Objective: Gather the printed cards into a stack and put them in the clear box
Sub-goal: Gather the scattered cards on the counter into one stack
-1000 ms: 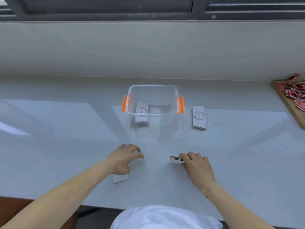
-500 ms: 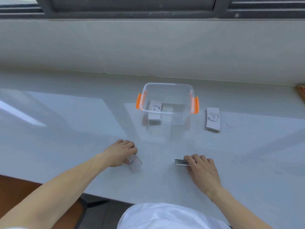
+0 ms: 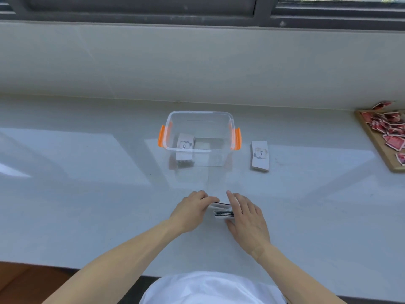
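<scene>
A small stack of printed cards [image 3: 223, 212] lies on the white counter near me, its dark-striped edges showing. My left hand [image 3: 191, 210] presses against the stack's left side and holds a card at its top. My right hand [image 3: 246, 216] cups the stack's right side, fingers over it. The clear box [image 3: 198, 119] with orange handles stands further back, with one stack of cards [image 3: 185, 147] inside at its left. Another stack of printed cards [image 3: 260, 155] lies on the counter to the right of the box.
A wooden board [image 3: 372, 141] with several red-backed cards [image 3: 390, 130] sits at the far right edge. A tiled wall and a window frame rise behind the counter. The counter's front edge runs just below my forearms.
My left hand has carried its card rightward from the counter to the stack under my right hand. Both hands now meet around the stack.
</scene>
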A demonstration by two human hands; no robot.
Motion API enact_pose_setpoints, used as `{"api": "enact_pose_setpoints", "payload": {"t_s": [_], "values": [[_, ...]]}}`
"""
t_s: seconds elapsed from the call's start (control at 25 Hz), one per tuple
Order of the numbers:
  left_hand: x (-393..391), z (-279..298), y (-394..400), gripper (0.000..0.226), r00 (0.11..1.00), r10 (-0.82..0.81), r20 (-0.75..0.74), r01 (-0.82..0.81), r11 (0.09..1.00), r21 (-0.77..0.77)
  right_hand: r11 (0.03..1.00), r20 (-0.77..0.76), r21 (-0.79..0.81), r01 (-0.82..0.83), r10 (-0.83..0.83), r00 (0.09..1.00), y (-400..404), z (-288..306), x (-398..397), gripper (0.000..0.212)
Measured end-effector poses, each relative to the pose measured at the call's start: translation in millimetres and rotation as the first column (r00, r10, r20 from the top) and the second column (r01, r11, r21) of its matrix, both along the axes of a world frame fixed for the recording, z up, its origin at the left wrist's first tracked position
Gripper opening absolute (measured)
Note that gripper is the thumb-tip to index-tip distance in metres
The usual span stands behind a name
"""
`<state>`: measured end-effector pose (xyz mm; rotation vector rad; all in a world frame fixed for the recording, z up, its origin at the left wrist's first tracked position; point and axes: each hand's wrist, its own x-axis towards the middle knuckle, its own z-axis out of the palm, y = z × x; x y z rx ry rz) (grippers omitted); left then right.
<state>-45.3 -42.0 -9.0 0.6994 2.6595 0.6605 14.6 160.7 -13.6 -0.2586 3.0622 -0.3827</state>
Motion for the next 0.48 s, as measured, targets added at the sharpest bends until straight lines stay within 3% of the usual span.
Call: {"api": "enact_pose_setpoints", "payload": {"t_s": [0.12,0.24,0.48], "values": [[1,0,21,0.061,0.987,-0.091,0.131,0.077,0.991,0.111,1.0,0.011,0.005,0.029,-0.029,1.0,0,-6,0,0.086],[0,-1,31,0.07,0.965,-0.086,0.25,0.045,0.985,0.164,0.997,0.003,-0.007,0.073,-0.073,0.997,0,-11,1,0.079],[8,1,57,0.045,0.931,-0.041,0.363,-0.031,0.981,0.191,0.995,0.02,-0.049,0.092,-0.091,0.996,1,-12,-1,0.068]]}}
